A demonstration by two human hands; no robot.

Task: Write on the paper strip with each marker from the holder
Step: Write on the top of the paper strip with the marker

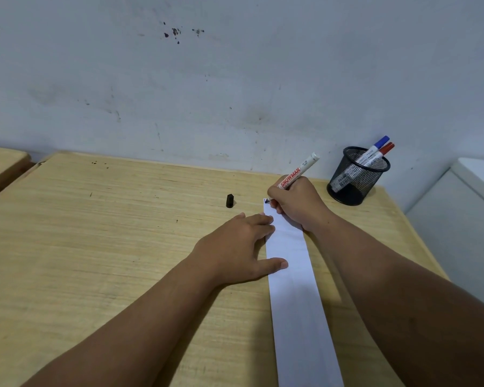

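A long white paper strip (296, 289) runs from the near edge up the right part of the wooden desk (109, 247). My right hand (296, 203) grips a white marker (299, 170), its tip touching the strip's far left corner, where a small dark mark shows. My left hand (241, 247) lies flat, fingers and thumb pressing on the strip's left edge. The marker's black cap (229, 201) stands on the desk to the left. A black mesh holder (356, 177) at the far right holds a blue-capped marker (373, 149) and a red-capped marker (379, 155).
A stained white wall (235, 79) rises right behind the desk. A second wooden desk (0, 166) adjoins on the far left. A white cabinet (464, 213) stands beyond the desk's right edge.
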